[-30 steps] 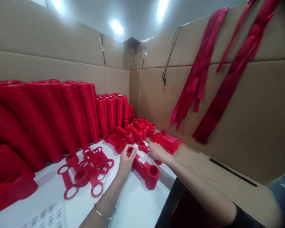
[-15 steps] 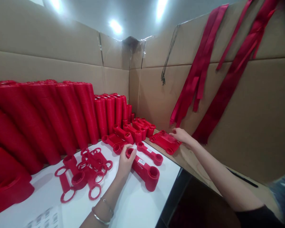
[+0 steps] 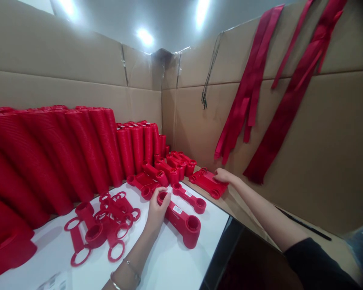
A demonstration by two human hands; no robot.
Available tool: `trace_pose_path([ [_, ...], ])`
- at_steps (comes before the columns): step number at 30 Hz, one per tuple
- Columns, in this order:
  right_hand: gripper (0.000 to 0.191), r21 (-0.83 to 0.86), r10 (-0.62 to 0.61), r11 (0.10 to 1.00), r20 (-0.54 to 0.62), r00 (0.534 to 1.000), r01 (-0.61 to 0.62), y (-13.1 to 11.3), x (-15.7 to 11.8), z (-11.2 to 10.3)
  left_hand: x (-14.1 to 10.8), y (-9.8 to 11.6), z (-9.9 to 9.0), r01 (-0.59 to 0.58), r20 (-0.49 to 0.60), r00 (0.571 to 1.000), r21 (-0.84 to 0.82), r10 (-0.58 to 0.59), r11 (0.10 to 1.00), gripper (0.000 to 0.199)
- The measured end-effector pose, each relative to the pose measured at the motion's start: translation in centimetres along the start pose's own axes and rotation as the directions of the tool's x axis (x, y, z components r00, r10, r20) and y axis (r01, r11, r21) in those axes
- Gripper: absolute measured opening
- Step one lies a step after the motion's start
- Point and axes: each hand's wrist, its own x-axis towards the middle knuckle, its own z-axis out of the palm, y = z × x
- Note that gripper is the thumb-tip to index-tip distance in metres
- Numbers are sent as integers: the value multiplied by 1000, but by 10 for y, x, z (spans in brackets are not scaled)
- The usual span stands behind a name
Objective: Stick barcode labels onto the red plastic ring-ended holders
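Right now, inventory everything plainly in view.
tall stacks: many, red, left rear
small parts: several, red, centre rear
thick part: one, red, centre
thin part: one, red, centre
ringed pieces: several, red, left
pile: one, red, right
ribbons: several, red, upper right
cords: several, dark, upper centre
strip: one, black, far right
sheet: one, white, lower left
tabletop: one, white, centre
walls: two, brown, rear
lights: three, white, overhead
bracelets: two, silver, left wrist
left hand: one, bare, on thick part
right hand: one, bare, at pile

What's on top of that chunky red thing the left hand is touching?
A white label is on top of the chunky red thing. The left hand partly covers its far end, so what's beneath can't be seen.
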Motion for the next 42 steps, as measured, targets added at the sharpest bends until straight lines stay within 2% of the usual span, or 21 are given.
trace_pose_path([
  [5,47,99,-88,992,43,995,84,-12,-18,-4,-1,-1,0,9,8,1000,-4,-9,1000,22],
  [9,59,210,-251,952,127,960,222,-23,-30,-7,-1,0,0,16,12,1000,-7,-16,1000,22],
  [11,64,231,-287,941,154,946,248,-27,-31,-7,-1,1,0,18,11,1000,-7,-18,1000,23],
  [17,65,160,-189,975,239,952,153,-25,-14,-5,-2,5,0,10,8,1000,-10,-10,1000,23],
  [22,61,78,-136,989,167,977,124,-21,-3,-2,-3,8,0,8,23,1000,-12,-8,1000,20],
  [31,71,-4,-196,981,7,981,196,-24,-10,-1,-2,5,0,19,23,1000,-6,-19,1000,20],
  [36,67,-8,-221,975,-2,975,221,-27,-19,-1,-2,6,0,11,24,1000,-6,-11,1000,20],
  [42,96,11,-201,980,84,976,201,-31,-23,5,-3,6,0,3,19,1000,-11,-3,1000,20],
])
